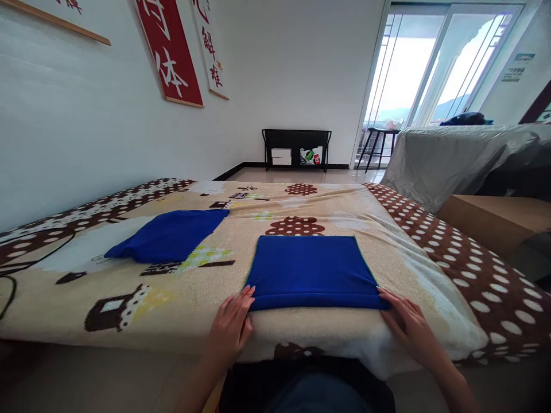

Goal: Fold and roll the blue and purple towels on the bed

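A blue cloth (312, 267) with a thin green edging lies spread on the patterned blanket in front of me. Along its near edge runs a narrow folded strip. My left hand (232, 321) grips the near left corner, fingers on top and thumb tucked lower. At the near right corner my right hand (404, 318) holds the cloth the same way, its fingertips partly over the fold. Further left, apart from both hands, a second blue cloth (172, 235) lies loosely, its outline uneven.
Beneath everything is a cream blanket (202, 310) with brown dotted borders. A cardboard box (491, 221) and a plastic-covered piece of furniture (465, 158) stand to the right. Against the back wall is a black rack (297, 139); a dark stool (381, 140) stands by the glass door.
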Available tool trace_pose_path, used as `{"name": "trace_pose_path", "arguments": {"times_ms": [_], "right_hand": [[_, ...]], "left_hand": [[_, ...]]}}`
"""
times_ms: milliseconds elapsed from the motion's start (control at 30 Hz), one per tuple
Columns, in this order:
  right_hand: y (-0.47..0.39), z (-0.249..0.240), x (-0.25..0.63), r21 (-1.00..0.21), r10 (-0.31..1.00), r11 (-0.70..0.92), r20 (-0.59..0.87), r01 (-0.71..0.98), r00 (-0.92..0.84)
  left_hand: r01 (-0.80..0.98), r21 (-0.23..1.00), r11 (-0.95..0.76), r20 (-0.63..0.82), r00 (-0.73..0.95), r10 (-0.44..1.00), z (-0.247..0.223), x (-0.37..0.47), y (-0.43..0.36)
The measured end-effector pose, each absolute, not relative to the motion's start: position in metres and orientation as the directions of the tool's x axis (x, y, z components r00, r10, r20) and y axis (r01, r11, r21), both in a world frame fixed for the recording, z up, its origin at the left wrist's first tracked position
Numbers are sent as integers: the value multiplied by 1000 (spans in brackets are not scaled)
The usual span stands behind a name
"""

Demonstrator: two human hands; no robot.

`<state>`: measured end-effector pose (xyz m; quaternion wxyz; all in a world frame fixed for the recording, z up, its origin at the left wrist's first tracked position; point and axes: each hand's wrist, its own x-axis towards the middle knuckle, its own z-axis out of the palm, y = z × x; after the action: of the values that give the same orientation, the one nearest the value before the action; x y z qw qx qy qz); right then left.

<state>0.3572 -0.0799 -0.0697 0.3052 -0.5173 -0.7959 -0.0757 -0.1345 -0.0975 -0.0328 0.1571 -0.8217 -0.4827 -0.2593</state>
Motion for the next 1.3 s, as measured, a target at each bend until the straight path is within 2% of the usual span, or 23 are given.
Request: {"name": "trace_pose_path", "arguments": {"times_ms": [300,433,633,700,833,900,1033,1167,1233,1300], "right_hand": [[-69,-68,366,-249,783,450,572,858,-245],[-64,-66,369,-257,757,465,612,847,-229],[-68,-64,376,-231,708,503,663,833,-244],[-73,-62,377,-270,731,499,641,823,-233],[-82,-55,374,-387,802,477,559,789,-210],[-80,-52,370,-399,822,454,532,797,-203],[-68,-48,350,-284,818,311,566,907,-103],[-63,-46,299,-189,676,46,729,981,109],[-65,-45,261,-170,625,114,778,979,62],[-69,-44,223,-130,620,315,778,940,-100]], "left_hand": [[932,98,-348,665,198,720,-28,-157,-93],[927,77,-366,693,215,688,-29,-165,-88],[880,-25,-474,725,343,597,-25,-179,-92],[867,-9,-497,718,352,601,-23,-181,-97],[863,99,-495,657,317,684,-19,-179,-100],[876,134,-464,615,293,732,-17,-175,-96],[940,122,-319,586,192,788,-15,-158,-84],[989,120,-87,749,-33,661,-14,-116,-78],[985,91,-144,790,17,613,-15,-85,-78],[951,22,-308,774,179,608,-16,-53,-78]]}}
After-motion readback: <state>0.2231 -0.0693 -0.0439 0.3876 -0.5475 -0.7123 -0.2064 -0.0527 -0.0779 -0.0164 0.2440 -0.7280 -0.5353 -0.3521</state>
